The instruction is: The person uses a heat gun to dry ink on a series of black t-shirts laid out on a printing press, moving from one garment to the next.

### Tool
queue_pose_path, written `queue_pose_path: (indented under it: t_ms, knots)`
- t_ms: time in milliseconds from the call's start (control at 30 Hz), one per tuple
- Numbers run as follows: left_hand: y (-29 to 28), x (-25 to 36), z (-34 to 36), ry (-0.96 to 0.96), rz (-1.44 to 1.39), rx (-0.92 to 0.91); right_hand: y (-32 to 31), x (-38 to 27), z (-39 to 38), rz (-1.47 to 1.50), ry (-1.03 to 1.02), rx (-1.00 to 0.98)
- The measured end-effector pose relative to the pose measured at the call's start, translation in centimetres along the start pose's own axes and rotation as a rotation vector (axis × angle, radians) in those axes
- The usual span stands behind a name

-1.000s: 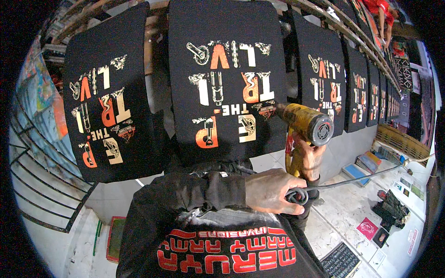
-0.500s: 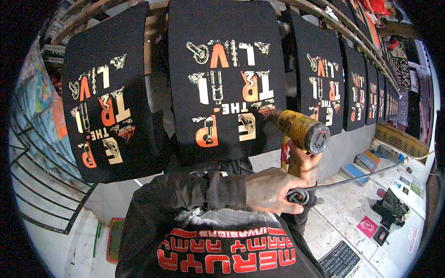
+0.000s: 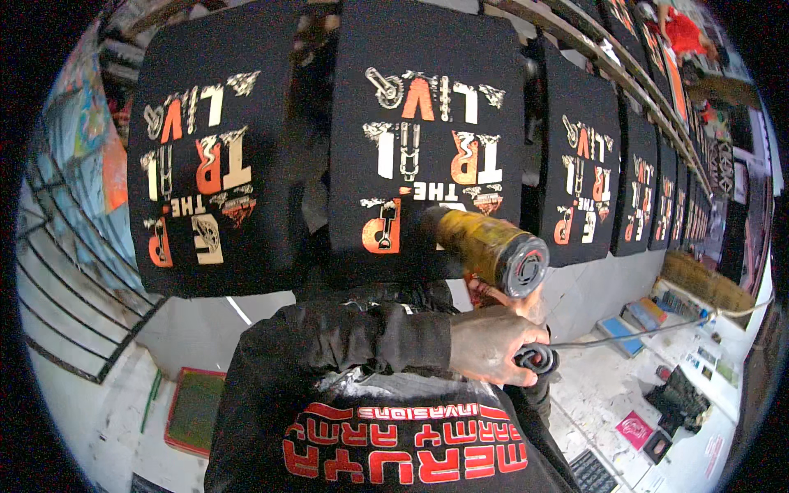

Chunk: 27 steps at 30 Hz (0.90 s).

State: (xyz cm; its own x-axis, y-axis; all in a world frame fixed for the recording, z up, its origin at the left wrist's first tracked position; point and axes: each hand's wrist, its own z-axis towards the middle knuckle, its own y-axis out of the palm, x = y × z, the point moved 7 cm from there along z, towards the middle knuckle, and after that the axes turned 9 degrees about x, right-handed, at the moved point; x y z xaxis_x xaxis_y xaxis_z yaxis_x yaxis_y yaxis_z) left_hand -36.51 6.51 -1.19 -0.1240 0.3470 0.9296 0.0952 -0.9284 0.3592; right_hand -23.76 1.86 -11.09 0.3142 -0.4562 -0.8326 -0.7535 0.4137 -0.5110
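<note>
My right hand, partly hidden behind my left, is closed on a yellow-and-black heat gun. Its nozzle points away and to the left, above the lower part of the print on a black T-shirt. The shirt lies flat, printed in orange and cream with lettering and bicycle parts. Near my waist, my left hand reaches across from the left and grips a looped grey power cable. From there the cable runs off to the right.
Another printed black shirt lies to the left. Several more recede to the right along wooden rails. Black metal bars curve at the left. A red-framed green screen stands lower left. Books and a blue folder lie right.
The heat gun has swung left and slightly nearer, from the print's right edge to its lower middle. My left hand still holds the cable. The view has shifted a little.
</note>
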Motion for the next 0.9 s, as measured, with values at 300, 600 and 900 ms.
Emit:
queue_pose_path:
  t_ms: [300,600,900]
  knots:
    - [0.8,1.8,-1.4,0.069,0.156,0.107,5.2,-13.2,2.6,-0.167,-0.210,-0.294]
    - [3.1,0.0,-1.3,0.074,0.173,0.228,5.8,-13.3,2.7,-0.135,-0.227,-0.487]
    - [3.7,-0.4,-1.7,0.190,0.192,0.355,6.5,-13.8,2.3,-0.237,-0.359,-0.540]
